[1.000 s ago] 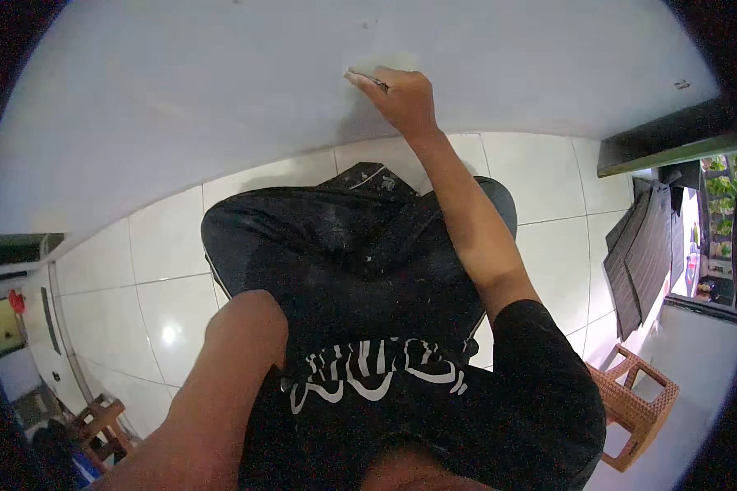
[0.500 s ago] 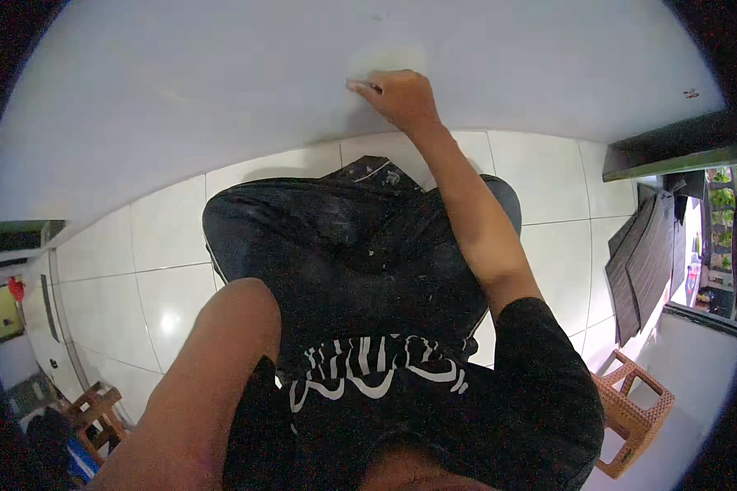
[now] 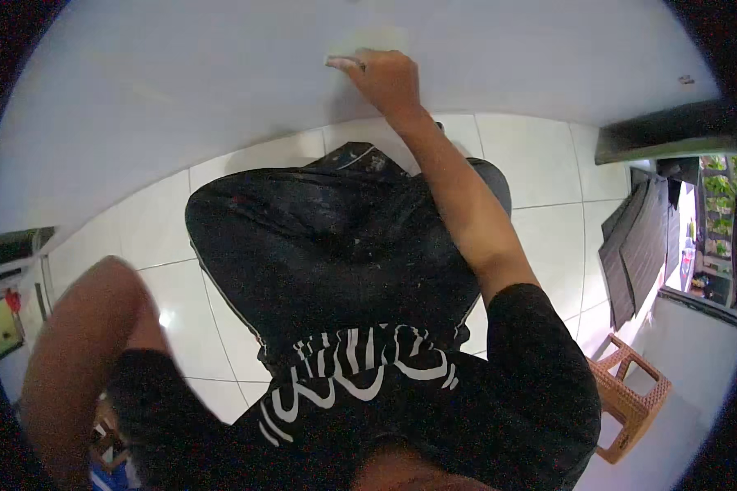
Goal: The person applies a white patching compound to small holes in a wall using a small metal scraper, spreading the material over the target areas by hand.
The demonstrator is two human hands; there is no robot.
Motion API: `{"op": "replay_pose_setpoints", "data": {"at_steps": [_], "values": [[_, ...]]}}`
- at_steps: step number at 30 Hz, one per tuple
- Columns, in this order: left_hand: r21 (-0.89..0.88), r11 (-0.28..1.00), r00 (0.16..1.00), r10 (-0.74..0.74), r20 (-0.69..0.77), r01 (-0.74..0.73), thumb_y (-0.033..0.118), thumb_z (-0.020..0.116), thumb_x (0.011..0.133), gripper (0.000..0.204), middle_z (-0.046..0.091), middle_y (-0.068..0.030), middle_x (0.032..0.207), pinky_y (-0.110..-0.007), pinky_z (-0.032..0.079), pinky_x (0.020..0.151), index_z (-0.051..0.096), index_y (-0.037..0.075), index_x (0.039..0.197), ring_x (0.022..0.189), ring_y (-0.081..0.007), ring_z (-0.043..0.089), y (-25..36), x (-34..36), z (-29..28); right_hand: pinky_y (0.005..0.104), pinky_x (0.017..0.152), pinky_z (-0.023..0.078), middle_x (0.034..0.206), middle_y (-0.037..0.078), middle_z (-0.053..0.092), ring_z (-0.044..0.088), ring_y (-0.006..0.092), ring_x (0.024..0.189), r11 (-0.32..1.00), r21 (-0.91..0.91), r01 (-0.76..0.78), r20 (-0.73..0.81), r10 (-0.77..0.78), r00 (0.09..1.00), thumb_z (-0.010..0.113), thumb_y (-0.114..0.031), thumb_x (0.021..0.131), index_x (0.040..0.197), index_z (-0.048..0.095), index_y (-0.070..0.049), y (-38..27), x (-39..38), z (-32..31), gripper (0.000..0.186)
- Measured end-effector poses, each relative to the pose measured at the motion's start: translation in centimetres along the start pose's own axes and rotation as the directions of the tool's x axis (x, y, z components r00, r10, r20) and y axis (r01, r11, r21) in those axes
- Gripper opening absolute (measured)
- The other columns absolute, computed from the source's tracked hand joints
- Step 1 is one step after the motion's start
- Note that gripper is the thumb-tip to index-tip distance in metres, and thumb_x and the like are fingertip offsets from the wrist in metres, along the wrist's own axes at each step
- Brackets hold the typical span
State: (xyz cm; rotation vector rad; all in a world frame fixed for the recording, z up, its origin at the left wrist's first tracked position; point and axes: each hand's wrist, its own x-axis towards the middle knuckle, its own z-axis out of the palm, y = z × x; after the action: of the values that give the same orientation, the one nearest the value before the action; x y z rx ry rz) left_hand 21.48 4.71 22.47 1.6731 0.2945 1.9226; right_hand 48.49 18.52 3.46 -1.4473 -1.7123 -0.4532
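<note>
My right hand (image 3: 389, 79) is closed and pressed against the pale wall (image 3: 196, 74), its arm stretched forward over my right knee. A thin, light-edged flat piece (image 3: 333, 61) sticks out at the thumb side; the fingers cover the rest, so its kind cannot be made out. Around the knuckles the wall has a yellowish patch (image 3: 377, 38). My left arm (image 3: 90, 327) is sharply bent, elbow forward, with its forearm running to the lower left; the left hand is out of the picture.
Beneath my crossed legs in black trousers (image 3: 327, 237) lies a white tiled floor (image 3: 540, 245). A brown woven-pattern stool (image 3: 630, 401) stands at the right. Grey dark cloth (image 3: 635, 254) hangs beside an opening with plants (image 3: 718, 204). Another brown stool (image 3: 106, 434) shows partly at the lower left.
My left elbow has swung outward to the left, away from my lap. My right hand stays on the wall, slightly higher and further left in the picture, as the whole view has shifted slightly.
</note>
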Motion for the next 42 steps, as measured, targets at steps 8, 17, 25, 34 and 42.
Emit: {"op": "replay_pose_setpoints", "data": {"at_steps": [8,17,25,34,42], "values": [[0.000,1.000,1.000,-0.006,-0.017,0.006,0.031,0.056,0.095,0.041,0.062,-0.0191,0.108,-0.045,0.043,0.098,0.059,-0.006,0.113,0.103,-0.0294,0.058,-0.2,0.2,-1.6,0.0352,0.045,0.043,0.053,0.009,0.055,0.056,0.0276,0.049,0.993,-0.029,0.113,-0.047,-0.114,0.992,0.070,-0.052,0.088,0.067,0.070,-0.013,1.3,0.2,0.5,0.044],[-0.028,1.000,1.000,0.000,-0.017,-0.001,0.029,0.054,0.097,0.039,0.063,-0.0195,0.107,-0.045,0.045,0.095,0.060,-0.006,0.113,0.101,-0.0292,0.059,-0.3,-0.8,-1.7,0.0372,0.047,0.041,0.053,0.010,0.053,0.048,0.0271,0.046,0.982,0.172,-0.079,0.111,0.060,0.992,0.073,-0.042,0.090,0.065,0.066,-0.009,-1.0,0.9,-2.4,0.042],[-0.012,1.000,1.000,-0.010,0.009,0.010,0.028,0.052,0.098,0.038,0.063,-0.0198,0.106,-0.044,0.047,0.094,0.060,-0.006,0.113,0.099,-0.0290,0.060,-0.9,-1.1,-1.6,0.0359,0.048,0.043,0.055,0.010,0.056,0.051,0.0249,0.047,0.988,0.153,-0.005,0.048,-0.002,0.999,0.074,-0.042,0.089,0.070,0.072,-0.010,-0.7,1.7,-2.1,0.038],[0.014,1.000,1.000,0.006,-0.002,-0.006,0.027,0.051,0.100,0.037,0.064,-0.0203,0.105,-0.044,0.049,0.092,0.060,-0.007,0.113,0.097,-0.0288,0.061,-1.9,-1.0,-2.2,0.0372,0.048,0.045,0.054,0.008,0.057,0.056,0.0254,0.049,0.999,0.016,0.034,0.071,-0.035,0.997,0.072,-0.053,0.086,0.069,0.069,-0.009,-0.7,0.6,0.1,0.046],[0.024,1.000,1.000,0.004,0.001,-0.004,0.025,0.049,0.101,0.036,0.064,-0.0206,0.104,-0.043,0.050,0.090,0.061,-0.007,0.113,0.096,-0.0286,0.062,-2.2,-0.2,-2.7,0.0391,0.051,0.049,0.056,0.008,0.060,0.061,0.0291,0.052,0.997,-0.078,0.016,0.148,-0.005,0.989,0.067,-0.053,0.090,0.070,0.070,-0.011,-0.9,-0.9,0.7,0.046]]}}
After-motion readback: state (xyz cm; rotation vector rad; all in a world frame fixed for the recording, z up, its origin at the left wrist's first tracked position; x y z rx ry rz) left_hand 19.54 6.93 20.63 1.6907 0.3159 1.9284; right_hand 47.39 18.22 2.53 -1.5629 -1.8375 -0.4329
